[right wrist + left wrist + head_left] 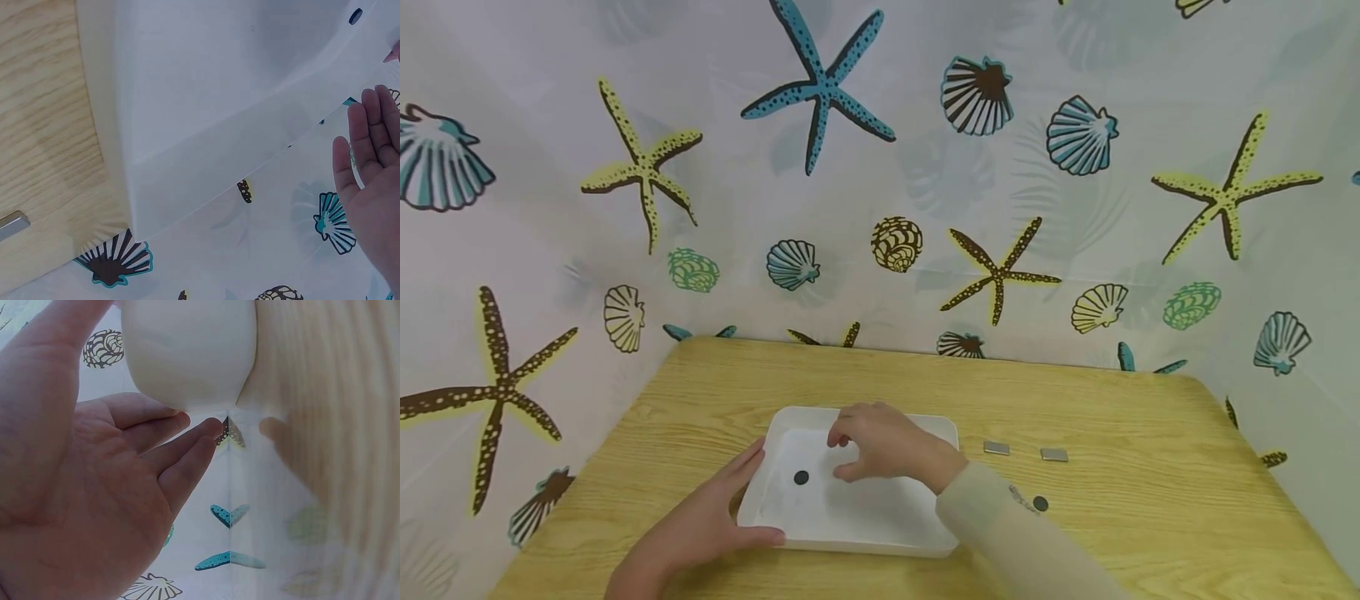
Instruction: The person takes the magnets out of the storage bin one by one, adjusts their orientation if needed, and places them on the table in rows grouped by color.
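Observation:
A shallow white rectangular tray [880,521] lies on the wooden table, with a small round black disc [801,477] in its left half. At the tray's left end rests my left hand [703,517], thumb on the front edge and fingers along the left wall. The left wrist view shows those fingers nearly straight, their tips by the tray's outer wall [187,356]. Above the tray's middle hovers my right hand [887,446], to the right of the disc. Its thumb and forefinger are spread apart, holding nothing visible.
Right of the tray lie two small grey metallic blocks [996,447]. A second black disc [1041,503] sits close to my right sleeve, beside a thin silvery chain-like piece [1021,498]. A curtain [865,183] with starfish and shells surrounds the table [1120,425].

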`<action>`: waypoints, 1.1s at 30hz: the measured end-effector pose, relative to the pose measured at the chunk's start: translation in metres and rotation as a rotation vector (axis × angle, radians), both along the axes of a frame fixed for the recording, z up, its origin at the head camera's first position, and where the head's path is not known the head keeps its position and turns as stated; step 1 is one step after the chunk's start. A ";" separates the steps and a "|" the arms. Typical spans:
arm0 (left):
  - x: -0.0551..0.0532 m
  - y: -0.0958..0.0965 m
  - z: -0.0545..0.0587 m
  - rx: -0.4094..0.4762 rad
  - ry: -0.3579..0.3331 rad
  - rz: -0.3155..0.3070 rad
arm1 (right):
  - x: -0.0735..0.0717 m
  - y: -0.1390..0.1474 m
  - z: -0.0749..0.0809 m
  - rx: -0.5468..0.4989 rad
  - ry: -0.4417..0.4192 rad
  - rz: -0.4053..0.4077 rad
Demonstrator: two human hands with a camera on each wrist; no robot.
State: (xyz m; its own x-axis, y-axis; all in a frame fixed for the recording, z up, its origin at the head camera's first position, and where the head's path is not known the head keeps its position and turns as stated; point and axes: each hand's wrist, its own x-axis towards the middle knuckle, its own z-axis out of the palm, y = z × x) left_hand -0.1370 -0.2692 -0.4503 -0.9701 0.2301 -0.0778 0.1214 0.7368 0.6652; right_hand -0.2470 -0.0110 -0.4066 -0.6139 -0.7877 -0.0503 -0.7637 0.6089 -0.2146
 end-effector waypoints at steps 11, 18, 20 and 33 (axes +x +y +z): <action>-0.001 -0.002 -0.003 -0.009 -0.004 0.002 | -0.002 -0.017 0.006 0.062 0.001 0.025; -0.001 -0.002 0.001 0.003 -0.004 -0.008 | -0.003 -0.029 0.003 0.082 -0.010 0.058; 0.000 -0.003 0.001 0.012 -0.003 -0.010 | -0.004 -0.033 -0.001 0.079 -0.015 0.071; 0.000 -0.006 0.000 0.005 0.017 -0.030 | -0.003 -0.057 -0.030 0.108 -0.044 0.052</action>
State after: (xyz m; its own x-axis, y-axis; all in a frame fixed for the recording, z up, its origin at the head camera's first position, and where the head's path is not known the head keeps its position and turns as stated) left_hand -0.1368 -0.2754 -0.4505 -0.9638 0.2597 -0.0597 0.1552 0.7293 0.6664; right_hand -0.2498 -0.0684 -0.4365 -0.5675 -0.8071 -0.1626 -0.7864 0.5899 -0.1835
